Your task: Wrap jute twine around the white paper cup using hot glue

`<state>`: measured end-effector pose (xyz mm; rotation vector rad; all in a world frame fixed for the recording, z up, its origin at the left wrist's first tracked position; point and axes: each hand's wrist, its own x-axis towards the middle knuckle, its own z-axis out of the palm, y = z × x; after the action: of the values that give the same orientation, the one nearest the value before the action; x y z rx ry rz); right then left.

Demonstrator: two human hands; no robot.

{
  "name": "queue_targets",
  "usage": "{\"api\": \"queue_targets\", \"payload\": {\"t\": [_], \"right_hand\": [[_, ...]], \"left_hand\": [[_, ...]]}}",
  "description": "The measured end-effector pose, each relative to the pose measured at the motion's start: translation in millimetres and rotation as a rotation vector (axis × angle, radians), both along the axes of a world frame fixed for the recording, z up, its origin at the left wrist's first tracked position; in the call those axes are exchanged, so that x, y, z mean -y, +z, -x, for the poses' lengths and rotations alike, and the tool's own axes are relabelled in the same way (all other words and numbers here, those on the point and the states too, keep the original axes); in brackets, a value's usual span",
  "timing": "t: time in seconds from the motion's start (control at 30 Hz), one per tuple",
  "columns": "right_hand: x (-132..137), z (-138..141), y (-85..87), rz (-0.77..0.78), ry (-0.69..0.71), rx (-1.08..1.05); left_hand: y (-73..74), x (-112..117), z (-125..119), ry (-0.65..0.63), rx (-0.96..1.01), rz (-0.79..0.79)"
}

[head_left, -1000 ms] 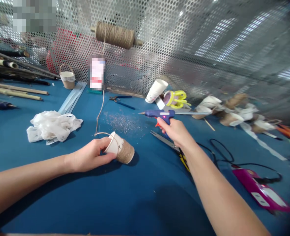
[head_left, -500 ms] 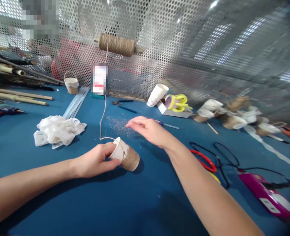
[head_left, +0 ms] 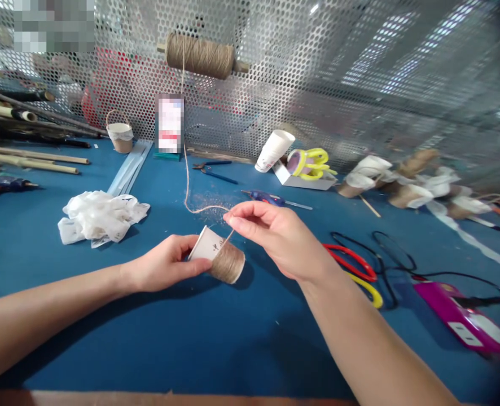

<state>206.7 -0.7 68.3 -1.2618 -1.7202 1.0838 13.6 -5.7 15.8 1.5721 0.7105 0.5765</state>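
First, at the far left, wooden sticks (head_left: 38, 161) are laid on the blue table (head_left: 191, 349), with a glue gun (head_left: 5, 182) placed just nearer. To their right, a crumpled white heap (head_left: 101, 217) is set in front of pale blue strips (head_left: 130, 169), behind which a small handled basket (head_left: 122, 142) is stood. Left of centre, a paper cup (head_left: 205, 241) is grasped by the left hand (head_left: 167, 262); it is held tilted, its rim turned left and its right part wrapped in twine (head_left: 228, 266). From a spool (head_left: 199, 56) at the far mesh, a loose strand (head_left: 187, 180) is led down and is pinched between thumb and fingers of the right hand (head_left: 271, 228), just above the cup. Beyond that hand, another glue gun (head_left: 261, 197) is laid, with stacked paper cups (head_left: 275, 149) farther back. Rightward, looped handles (head_left: 376, 295) are partly hidden by the forearm, and a magenta power strip (head_left: 442, 304) is seen near the right edge.
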Motion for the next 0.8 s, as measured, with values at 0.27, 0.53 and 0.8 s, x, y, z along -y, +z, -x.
{"api": "queue_targets", "payload": {"t": [0.27, 0.53, 0.8], "right_hand": [[0.4, -1.2, -16.6, -0.047, -0.111, 0.041], [0.3, -0.2, -21.6, -0.038, -0.104, 0.061], [3.6, -1.0, -17.5, -0.042, -0.128, 0.053]], "left_hand": [[-0.2, 5.1, 1.0, -0.023, -0.038, -0.027], [1.2, 5.3, 1.9, -0.046, -0.046, -0.019], [-1.0, 6.0, 3.1, -0.044, -0.036, -0.027]]}}
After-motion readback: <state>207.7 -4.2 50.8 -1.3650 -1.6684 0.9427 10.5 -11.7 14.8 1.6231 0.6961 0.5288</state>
